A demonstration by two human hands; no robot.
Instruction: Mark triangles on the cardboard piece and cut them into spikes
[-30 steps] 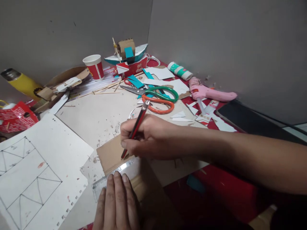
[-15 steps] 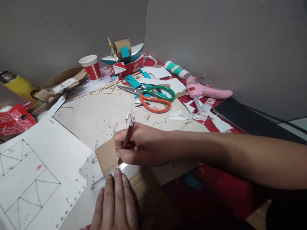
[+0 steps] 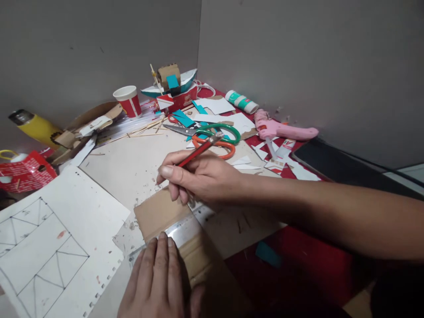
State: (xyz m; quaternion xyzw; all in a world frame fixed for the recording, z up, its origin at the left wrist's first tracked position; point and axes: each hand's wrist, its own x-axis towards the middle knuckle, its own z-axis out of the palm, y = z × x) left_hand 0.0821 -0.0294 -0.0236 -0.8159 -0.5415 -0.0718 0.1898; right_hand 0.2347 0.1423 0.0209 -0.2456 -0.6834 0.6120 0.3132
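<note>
My left hand (image 3: 154, 276) lies flat, fingers stretched out, pressing a clear ruler (image 3: 181, 230) against a piece of brown cardboard (image 3: 162, 212). The ruler runs slantwise across the cardboard, its near end partly under my fingers. Above the cardboard, my right hand (image 3: 198, 176) is closed around a slim red-and-black pencil (image 3: 198, 149) with a silvery end. The pencil slants up to the right; its tip is hidden by my fingers. To the left, a spiral-torn paper sheet (image 3: 96, 212) bears drawn rectangles divided into triangles.
Scissors (image 3: 217, 130) with green and orange handles lie beyond my right hand, among paper scraps. A pink glue gun (image 3: 285, 129) is at the right. Farther back stand a paper cup (image 3: 128, 102) and a model boat (image 3: 174, 84). A yellow bottle (image 3: 36, 128) leans at the left.
My right hand has lifted off the ruler's edge and moved up, tipping the pencil over to the right. More of the ruler and cardboard shows. My left hand stays on the ruler.
</note>
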